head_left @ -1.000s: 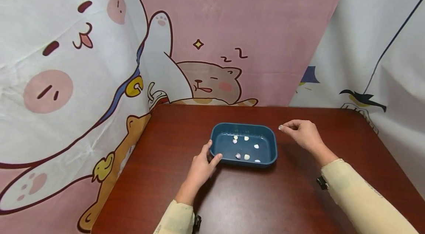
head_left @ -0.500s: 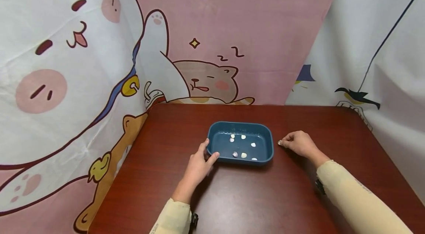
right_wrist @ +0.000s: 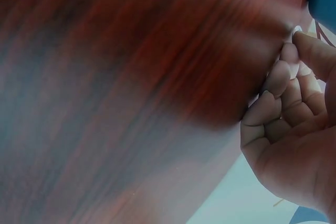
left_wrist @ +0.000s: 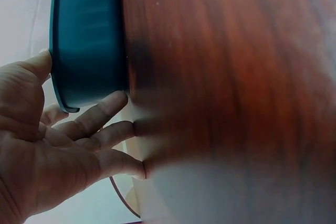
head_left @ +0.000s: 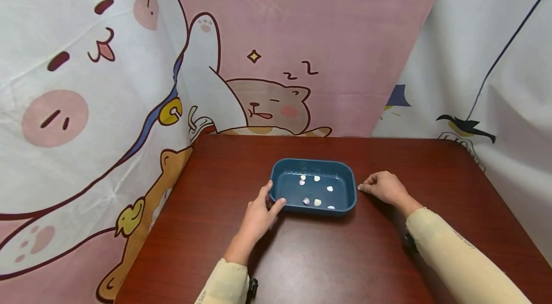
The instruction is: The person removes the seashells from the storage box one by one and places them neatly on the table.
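Note:
A blue rectangular tray (head_left: 279, 177) stands on the table, with several small seashells (head_left: 317, 202) scattered on its floor. My left hand (head_left: 258, 217) rests at its near left corner, fingers spread and fairly straight. In the left wrist view, the thumb touches the tray's rim while other fingertips rest low by its wall and on the table. Just right of the tray, my right hand (head_left: 385, 188) pinches a small white seashell (head_left: 360, 187) between thumb and fingertips, low at the tabletop. Fingertips mostly cover that shell; in the right wrist view only its pale edge (right_wrist: 297, 29) shows.
The dark red-brown table (head_left: 327, 251) extends around the tray on all sides. A printed cartoon cloth (head_left: 345, 45) hangs behind the table and along its left side. White cloth (head_left: 517, 78) hangs at the right.
My right hand has come down to the tabletop with the seashell and shifted slightly left toward the tray. The left hand keeps its place at the corner. The head view has shifted slightly.

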`<state>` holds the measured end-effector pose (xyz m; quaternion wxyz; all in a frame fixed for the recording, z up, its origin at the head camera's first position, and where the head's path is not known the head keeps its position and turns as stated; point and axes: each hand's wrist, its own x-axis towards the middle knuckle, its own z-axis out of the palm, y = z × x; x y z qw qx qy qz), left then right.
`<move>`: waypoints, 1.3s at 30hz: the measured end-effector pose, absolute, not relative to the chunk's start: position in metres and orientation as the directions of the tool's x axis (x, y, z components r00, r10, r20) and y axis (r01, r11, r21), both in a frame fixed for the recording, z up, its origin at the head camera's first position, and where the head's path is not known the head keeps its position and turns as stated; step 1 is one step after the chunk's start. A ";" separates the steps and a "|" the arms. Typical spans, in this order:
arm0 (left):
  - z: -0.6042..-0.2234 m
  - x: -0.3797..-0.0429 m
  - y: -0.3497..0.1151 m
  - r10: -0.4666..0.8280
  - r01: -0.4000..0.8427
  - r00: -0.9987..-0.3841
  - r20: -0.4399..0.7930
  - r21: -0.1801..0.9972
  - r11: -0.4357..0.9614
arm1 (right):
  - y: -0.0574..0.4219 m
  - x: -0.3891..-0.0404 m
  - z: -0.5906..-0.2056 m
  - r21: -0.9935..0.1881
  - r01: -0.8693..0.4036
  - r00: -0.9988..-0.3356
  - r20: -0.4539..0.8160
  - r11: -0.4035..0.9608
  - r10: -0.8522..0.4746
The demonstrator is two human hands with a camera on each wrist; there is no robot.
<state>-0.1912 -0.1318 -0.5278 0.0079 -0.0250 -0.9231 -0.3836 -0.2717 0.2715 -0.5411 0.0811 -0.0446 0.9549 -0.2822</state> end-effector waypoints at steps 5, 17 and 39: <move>-0.528 -0.191 -0.131 0.041 0.053 -0.999 0.034 0.710 0.703 | 0.270 -0.270 -0.542 -0.536 -0.033 -0.985 -0.128 0.843 -0.120; -0.527 -0.191 -0.131 0.041 0.048 -0.999 0.026 0.709 0.703 | 0.269 -0.268 -0.541 -0.539 -0.034 -0.984 -0.131 0.842 -0.123; -0.529 -0.190 -0.132 0.037 0.055 -0.998 0.041 0.701 0.711 | 0.271 -0.270 -0.544 -0.583 -0.020 -0.980 -0.148 0.812 -0.130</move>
